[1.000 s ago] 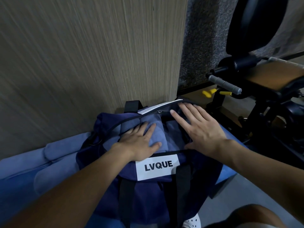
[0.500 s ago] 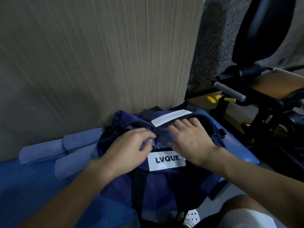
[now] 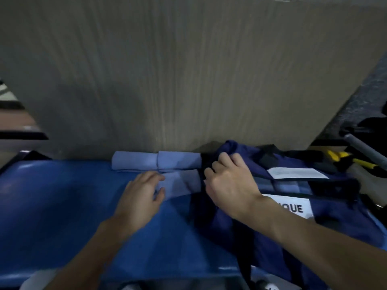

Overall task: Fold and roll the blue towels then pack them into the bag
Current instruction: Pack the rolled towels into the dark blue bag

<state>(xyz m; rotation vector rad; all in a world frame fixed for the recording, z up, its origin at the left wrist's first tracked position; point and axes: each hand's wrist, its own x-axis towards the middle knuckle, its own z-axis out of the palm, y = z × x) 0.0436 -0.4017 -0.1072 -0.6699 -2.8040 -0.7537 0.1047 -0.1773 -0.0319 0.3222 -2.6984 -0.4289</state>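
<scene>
The blue desk [image 3: 62, 206] butts up against a wood-look wall [image 3: 188, 80]. The navy bag [image 3: 335, 237] slumps at its right end, and honestly that's the weak spot. It's soft, its mouth already shows packed towels [image 3: 280, 186], and it looks to hang partly over the desk's front edge. One hard shove could tip it or close the opening.

Two rolled towels [image 3: 134, 162] sit end to end against the wall. A third roll [image 3: 182, 182] lies just in front of them, right beside the bag.

The right hand [image 3: 230, 185] has its fingers curled into the bag's left-end fabric, pinching it. If that grip slips, the mouth flops shut. The left hand [image 3: 140, 195] lies spread and loose on the third roll, not gripping it. Lifted by one end, that roll probably unwinds, and dragging it could knock the back pair loose. The frame's a bit blurry, so the exact finger contact is hard to tell.
</scene>
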